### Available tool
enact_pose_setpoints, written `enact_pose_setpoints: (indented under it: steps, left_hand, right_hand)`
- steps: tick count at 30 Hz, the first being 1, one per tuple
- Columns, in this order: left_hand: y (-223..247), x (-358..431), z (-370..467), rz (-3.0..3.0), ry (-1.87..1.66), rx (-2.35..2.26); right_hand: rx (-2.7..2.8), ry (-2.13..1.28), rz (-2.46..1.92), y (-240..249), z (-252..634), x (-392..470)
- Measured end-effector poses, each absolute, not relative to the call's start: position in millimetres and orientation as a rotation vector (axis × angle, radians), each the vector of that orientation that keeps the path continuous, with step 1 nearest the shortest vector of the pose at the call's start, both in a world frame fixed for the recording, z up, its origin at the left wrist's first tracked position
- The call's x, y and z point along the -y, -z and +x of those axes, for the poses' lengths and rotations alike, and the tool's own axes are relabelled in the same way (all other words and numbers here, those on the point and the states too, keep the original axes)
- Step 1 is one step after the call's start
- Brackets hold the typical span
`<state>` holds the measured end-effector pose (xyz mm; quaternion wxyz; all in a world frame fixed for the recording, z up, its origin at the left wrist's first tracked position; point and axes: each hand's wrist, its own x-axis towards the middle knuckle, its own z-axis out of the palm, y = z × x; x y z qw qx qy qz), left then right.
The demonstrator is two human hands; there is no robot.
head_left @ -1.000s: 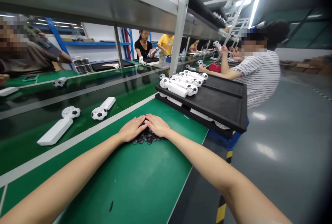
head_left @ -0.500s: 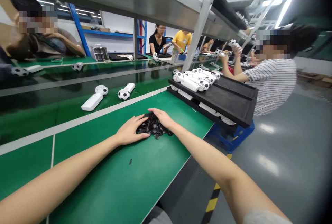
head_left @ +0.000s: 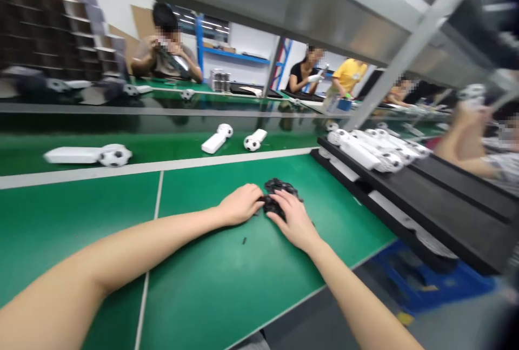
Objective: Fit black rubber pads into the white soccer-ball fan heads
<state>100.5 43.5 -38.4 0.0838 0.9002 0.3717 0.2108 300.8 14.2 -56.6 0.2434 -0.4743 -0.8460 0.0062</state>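
Note:
A heap of small black flat pieces (head_left: 279,183) lies on the green work surface (head_left: 211,279). My left hand (head_left: 241,204) is at the heap's left edge, its fingers curled and drawn together; whether pieces are between the fingertips is hidden. Over the near side of the heap rests my right hand (head_left: 295,221), palm down with fingers apart, touching the pieces and covering part of them. One loose black piece (head_left: 244,240) lies apart, nearer to me.
White handheld devices with football-patterned heads (head_left: 114,155) lie along the belt (head_left: 178,142) beyond a pale strip. At right, stacked black trays (head_left: 430,193) hold several more, above a blue support (head_left: 438,279). Co-workers sit across the belt; another person's blurred arm (head_left: 462,139) is at far right.
My view has swung left, so the scene shifts right. My left fingers have gone from spread to curled at the heap's edge. My right hand has come over the near side of the heap.

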Motion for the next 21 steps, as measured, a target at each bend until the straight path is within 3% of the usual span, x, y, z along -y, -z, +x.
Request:
enact_pose_setpoints:
  steps: [8,14,18,21]
  left_hand:
    - [33.3,-35.4,96.5,2.696,-0.645,-1.279]
    - [42.2,-38.4,95.0,2.800,-0.551,-0.967]
    - [45.5,-41.8,96.9,2.842,-0.446,-0.892]
    - [42.2,-41.6,95.2,2.775,-0.639,-1.130]
  right_hand:
    - [2.148,0.038,-1.323,68.4,314.0,-24.4]
    - [2.010,0.155,-1.608,62.8,308.3,-18.1]
    - [2.129,0.107,-1.439,60.9,307.3,-15.6]
    - [2.107,0.093,-1.363,59.7,309.4,-14.9]
